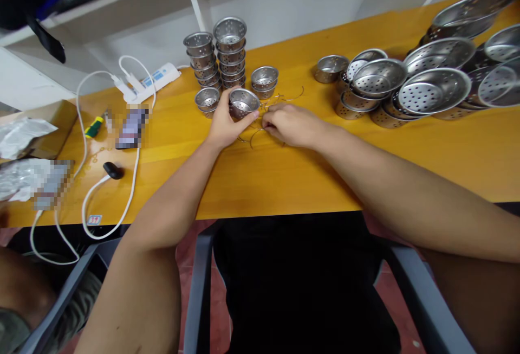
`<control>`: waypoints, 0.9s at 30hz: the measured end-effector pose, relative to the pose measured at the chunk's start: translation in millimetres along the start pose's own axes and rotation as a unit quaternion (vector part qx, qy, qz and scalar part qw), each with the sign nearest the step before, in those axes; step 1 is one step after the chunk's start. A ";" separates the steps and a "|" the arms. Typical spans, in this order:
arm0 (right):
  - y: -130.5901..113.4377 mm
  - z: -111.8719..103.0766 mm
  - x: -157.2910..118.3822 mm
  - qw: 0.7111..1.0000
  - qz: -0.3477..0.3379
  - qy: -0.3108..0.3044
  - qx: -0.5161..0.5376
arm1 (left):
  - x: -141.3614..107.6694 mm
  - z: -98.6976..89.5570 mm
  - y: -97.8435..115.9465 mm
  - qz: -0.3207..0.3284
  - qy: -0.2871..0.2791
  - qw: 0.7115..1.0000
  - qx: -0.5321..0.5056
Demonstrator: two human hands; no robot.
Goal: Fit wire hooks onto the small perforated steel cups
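Your left hand (224, 121) clasps a perforated metal cup (244, 103) by its sides, well inside the worktop's front edge (276, 212); your right hand (293, 123) curls beside wires (252, 136), contents indiscernible.

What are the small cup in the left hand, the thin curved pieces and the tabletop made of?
The small cup looks like polished metal, perhaps stainless steel: silvery, with bright reflections and small holes. The thin curved pieces look like metal wire, slender and faintly shiny, but too fine to be sure. The tabletop appears to be glossy yellow-orange wood or wood-look laminate, with sheen and faint grain.
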State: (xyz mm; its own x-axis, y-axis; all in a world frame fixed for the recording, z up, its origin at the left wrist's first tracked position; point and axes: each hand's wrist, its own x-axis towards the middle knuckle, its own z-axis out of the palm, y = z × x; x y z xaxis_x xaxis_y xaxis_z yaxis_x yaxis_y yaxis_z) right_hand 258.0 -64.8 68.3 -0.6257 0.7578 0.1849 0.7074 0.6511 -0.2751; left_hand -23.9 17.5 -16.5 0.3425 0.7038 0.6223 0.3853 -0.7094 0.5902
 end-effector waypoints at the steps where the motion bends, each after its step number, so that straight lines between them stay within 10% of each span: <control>1: -2.4 -0.4 -0.4 1.000 -0.001 0.002 -0.008 | 0.1 -0.4 1.0 0.000 -0.001 1.000 -0.001; 27: 34.6 -10.1 -0.2 0.967 0.041 0.184 0.171 | 5.7 0.1 -2.8 0.059 0.022 0.997 -0.043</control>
State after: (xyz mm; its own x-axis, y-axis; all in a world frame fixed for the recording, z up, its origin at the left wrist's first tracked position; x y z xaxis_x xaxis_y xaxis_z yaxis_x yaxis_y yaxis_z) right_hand 285.9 -42.0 68.3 -0.3688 0.8107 0.4548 0.5600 0.5843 -0.5874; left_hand -22.9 23.5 -14.6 0.3433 0.6144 0.7104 0.2691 -0.7890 0.5523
